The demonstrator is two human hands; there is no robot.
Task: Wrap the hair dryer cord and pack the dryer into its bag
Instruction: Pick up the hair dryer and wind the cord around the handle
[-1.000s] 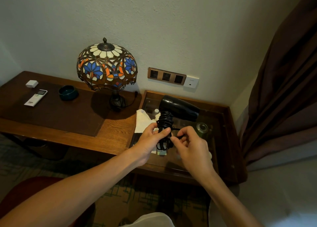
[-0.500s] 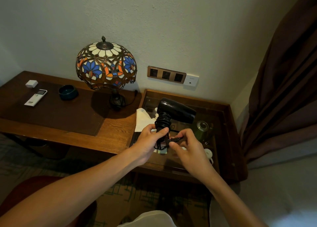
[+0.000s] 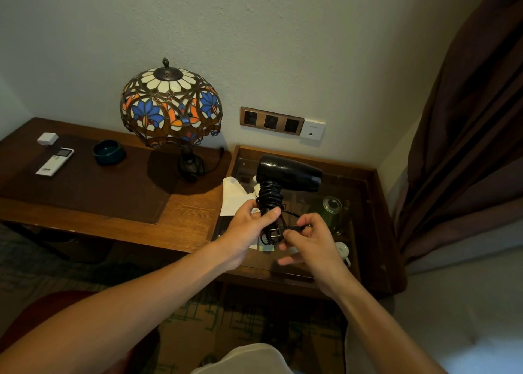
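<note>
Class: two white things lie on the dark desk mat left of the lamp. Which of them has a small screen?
The long white remote control, nearer the desk's front edge. Its top end carries a small screen; the little square white box behind it is plain.

- We see a stained-glass lamp (image 3: 171, 105) upright on the wooden desk (image 3: 184, 218), near the wall.
- White remote (image 3: 55, 161) lies flat on the dark desk mat (image 3: 93, 187), small white box (image 3: 47, 138) just behind it.
- Dark green bowl (image 3: 109, 152) sits between remote and lamp.
- Bronze socket panel (image 3: 271, 121) on the wall, white wall plate (image 3: 312, 128) touching its right end.
- Brown curtain (image 3: 467, 136) hangs at right.
- White tissue (image 3: 233, 195) at the glass-topped side table (image 3: 368, 204) edge.
</note>
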